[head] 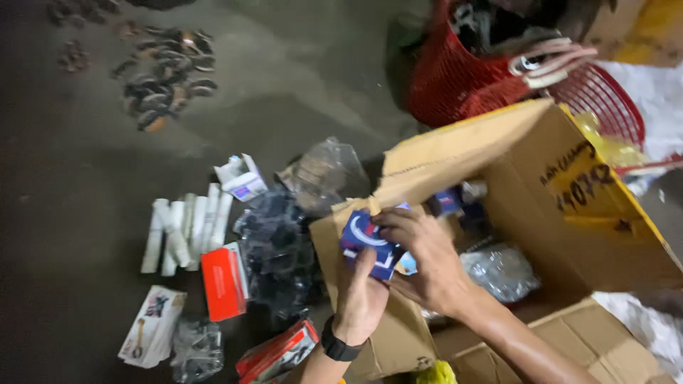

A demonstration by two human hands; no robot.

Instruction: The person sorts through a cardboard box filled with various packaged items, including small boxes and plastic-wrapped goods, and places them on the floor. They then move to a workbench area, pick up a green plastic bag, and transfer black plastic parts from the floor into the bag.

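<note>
One small blue box [370,243] is gripped by both hands, left hand [359,299] below and right hand [427,267] above, over the open cardboard carton [541,192]. Left of the carton lie about six white tubes [186,231], blurred, and two red packets [224,282]; its contents are unclear.

A dark concrete floor [64,192] carries everything. Near its far left corner lies a heap of dark metal rings [167,75]. Toward the middle lie white tubes [186,231] in a row, a small white box [240,179], a red box [223,282], black parts in clear bags [274,249] and a white packet [151,326]. An open cardboard box [541,185] and a red basket [462,78] stand at the right.
</note>
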